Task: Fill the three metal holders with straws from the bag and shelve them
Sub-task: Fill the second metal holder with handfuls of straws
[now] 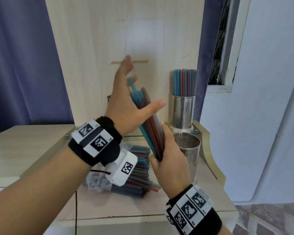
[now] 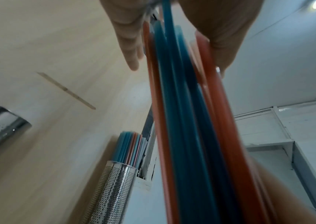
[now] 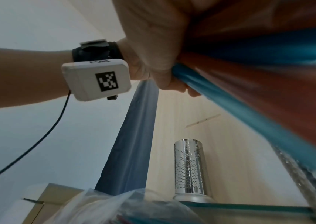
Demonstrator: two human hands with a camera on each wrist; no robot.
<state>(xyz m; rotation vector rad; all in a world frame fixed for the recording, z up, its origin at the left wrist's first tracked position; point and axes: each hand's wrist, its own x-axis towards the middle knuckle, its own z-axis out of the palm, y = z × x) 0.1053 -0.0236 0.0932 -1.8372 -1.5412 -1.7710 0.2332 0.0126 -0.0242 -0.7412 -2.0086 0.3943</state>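
A bundle of blue and red straws [image 1: 151,122] stands tilted above the table. My right hand [image 1: 166,160] grips its lower end. My left hand [image 1: 126,95] lies flat against the upper part, fingers straight and thumb stretched across the front. In the left wrist view the straws [image 2: 187,121] run between fingers [image 2: 130,45] and thumb. A holder full of straws [image 1: 182,111] stands on the glass shelf [image 1: 134,136]. An empty holder [image 1: 190,153] stands on the table right of my right hand. Another empty holder [image 3: 189,168] stands on the shelf's left, mostly hidden behind my left hand in the head view.
The clear bag [image 1: 98,180] lies on the table below my hands, with many loose straws [image 1: 139,168] spilling from it. A pale wooden back panel [image 1: 92,65] rises behind the shelf. The table's front edge [image 1: 126,217] is close to me.
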